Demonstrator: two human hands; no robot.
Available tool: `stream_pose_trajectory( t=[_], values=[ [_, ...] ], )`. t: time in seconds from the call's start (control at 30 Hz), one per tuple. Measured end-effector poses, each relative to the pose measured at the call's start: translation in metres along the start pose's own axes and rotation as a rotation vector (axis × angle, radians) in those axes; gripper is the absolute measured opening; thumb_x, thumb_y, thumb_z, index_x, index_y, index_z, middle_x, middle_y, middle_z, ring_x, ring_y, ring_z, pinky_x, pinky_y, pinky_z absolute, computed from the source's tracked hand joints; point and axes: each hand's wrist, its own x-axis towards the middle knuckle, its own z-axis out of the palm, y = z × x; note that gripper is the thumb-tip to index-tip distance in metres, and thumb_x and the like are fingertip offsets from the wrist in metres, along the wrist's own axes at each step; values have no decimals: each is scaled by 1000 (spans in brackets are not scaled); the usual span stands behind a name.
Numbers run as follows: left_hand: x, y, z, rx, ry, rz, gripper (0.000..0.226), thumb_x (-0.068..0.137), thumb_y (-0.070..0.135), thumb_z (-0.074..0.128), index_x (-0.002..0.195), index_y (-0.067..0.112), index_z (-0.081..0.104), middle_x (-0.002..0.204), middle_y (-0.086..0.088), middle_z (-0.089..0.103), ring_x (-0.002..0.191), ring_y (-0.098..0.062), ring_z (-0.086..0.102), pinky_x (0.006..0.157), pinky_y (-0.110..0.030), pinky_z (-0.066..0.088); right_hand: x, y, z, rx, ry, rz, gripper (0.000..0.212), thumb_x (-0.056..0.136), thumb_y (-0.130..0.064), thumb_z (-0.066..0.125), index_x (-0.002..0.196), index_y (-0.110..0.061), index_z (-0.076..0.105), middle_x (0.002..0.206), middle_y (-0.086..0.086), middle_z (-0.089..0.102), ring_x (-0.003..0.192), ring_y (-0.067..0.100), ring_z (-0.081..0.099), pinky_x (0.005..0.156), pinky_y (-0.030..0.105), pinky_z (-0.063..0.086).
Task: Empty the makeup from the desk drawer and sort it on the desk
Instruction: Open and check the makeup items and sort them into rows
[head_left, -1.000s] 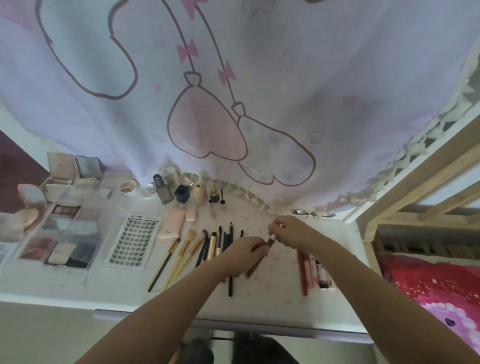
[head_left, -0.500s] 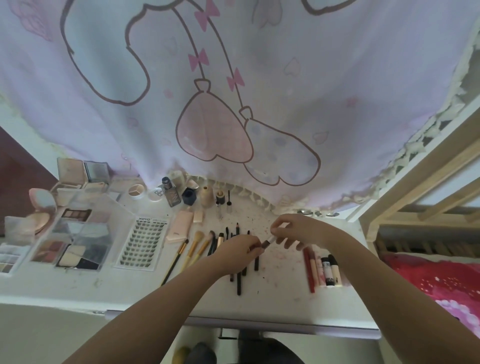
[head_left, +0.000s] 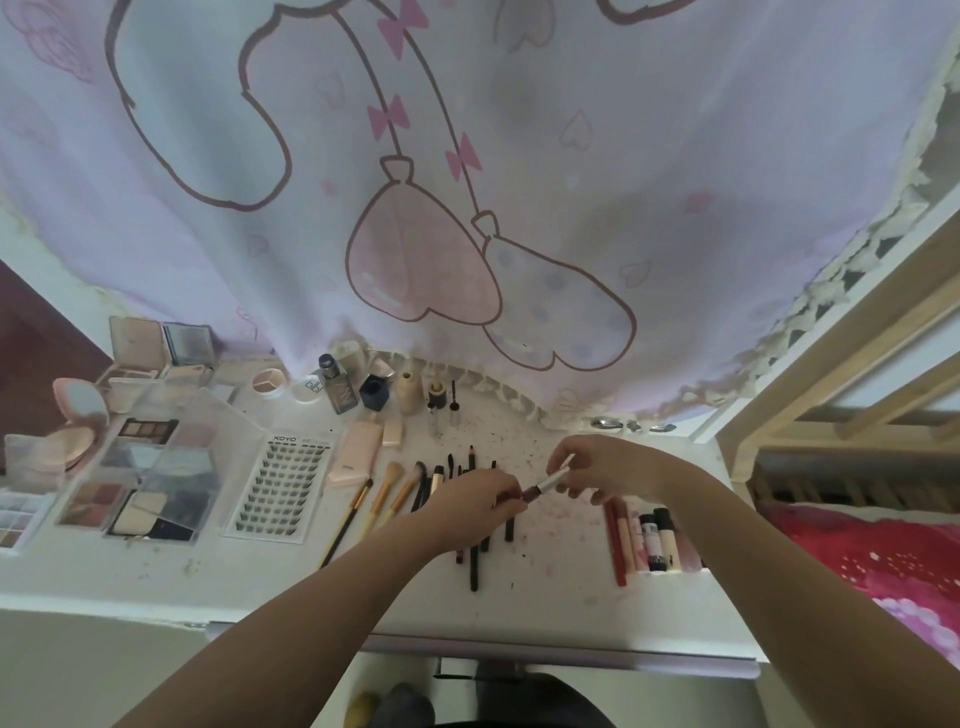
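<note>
White desk (head_left: 566, 597) holds makeup in like rows. Left hand (head_left: 470, 506) and right hand (head_left: 605, 467) each pinch a slim pale pencil (head_left: 545, 484), probably capping it.

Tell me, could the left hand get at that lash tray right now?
Probably not at once: the left hand is pinching one end of a slim makeup stick that the right hand also holds. Otherwise the lash tray lies uncovered close by on the desk.
</note>
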Motion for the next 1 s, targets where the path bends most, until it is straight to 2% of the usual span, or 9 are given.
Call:
stream_pose_trajectory(
  t=[0.13, 0.2, 0.3, 0.37, 0.47, 0.57, 0.67, 0.8, 1.0],
  values=[
    [4, -2, 5, -14, 18, 3, 25, 98, 36, 43, 105, 19, 60, 81, 9, 49, 70, -8, 46, 64, -25, 38, 1, 2, 2, -16, -9, 86, 32, 96, -42, 46, 101, -14, 61, 80, -3, 69, 63, 6, 59, 61, 19, 47],
    [6, -2, 6, -6, 14, 3, 25, 97, 36, 43, 106, 19, 59, 82, 9, 49, 70, -8, 46, 63, -24, 37, 3, 3, 3, -90, 10, 93, 33, 99, -37, 41, 92, -13, 63, 72, -3, 64, 56, 6, 52, 55, 17, 41],
    [9, -2, 7, -3, 4, -4, 26, 97, 36, 44, 107, 19, 60, 84, 8, 51, 71, -8, 47, 63, -24, 37, 3, 6, -2, -16, -28, 42, 11, 96, -19, 50, 101, -16, 60, 85, -1, 64, 67, 7, 56, 59, 17, 46],
    [9, -3, 8, 2, -1, -4, 26, 97, 37, 43, 107, 19, 60, 86, 8, 52, 74, -10, 49, 65, -25, 39, 2, 8, -4, 47, -57, 53, 14, 94, -26, 56, 105, -19, 60, 89, -2, 68, 71, 7, 61, 62, 20, 49],
    [12, -2, 9, 13, -3, 5, 27, 97, 38, 43, 109, 20, 59, 91, 6, 53, 78, -11, 50, 67, -25, 40, 4, 10, -1, -27, -32, 81, 28, 96, -38, 49, 92, -14, 64, 73, -4, 66, 55, 5, 53, 53, 16, 42],
    [15, -2, 10, 4, -27, -6, 27, 97, 38, 44, 109, 20, 60, 90, 6, 53, 76, -11, 50, 67, -26, 42, 5, 14, -5, -39, 20, 64, 21, 97, -25, 51, 88, -10, 63, 70, -2, 61, 47, 1, 46, 48, 13, 38],
    [17, -6, 9, 14, -71, -28, 28, 97, 37, 44, 111, 19, 60, 91, 6, 55, 79, -12, 51, 70, -26, 44, 0, 20, -20, -33, 54, 88, 10, 95, -18, 54, 91, -13, 61, 78, -2, 65, 55, 4, 51, 51, 16, 40],
    [21, -12, 6, 130, -70, -43, 28, 97, 37, 44, 113, 19, 59, 98, 3, 56, 82, -11, 50, 70, -24, 42, -14, 33, -37, -136, 59, 169, 16, 96, -15, 48, 86, -15, 61, 83, -4, 66, 75, 13, 54, 58, 18, 43],
    [30, -12, 17, -59, 36, -182, 25, 98, 32, 44, 112, 17, 58, 91, 3, 54, 75, -10, 51, 63, -22, 41, -32, 67, -34, 364, 185, 271, 17, 97, -9, 49, 107, -18, 58, 100, 4, 71, 86, 17, 64, 65, 26, 48]
  ],
)
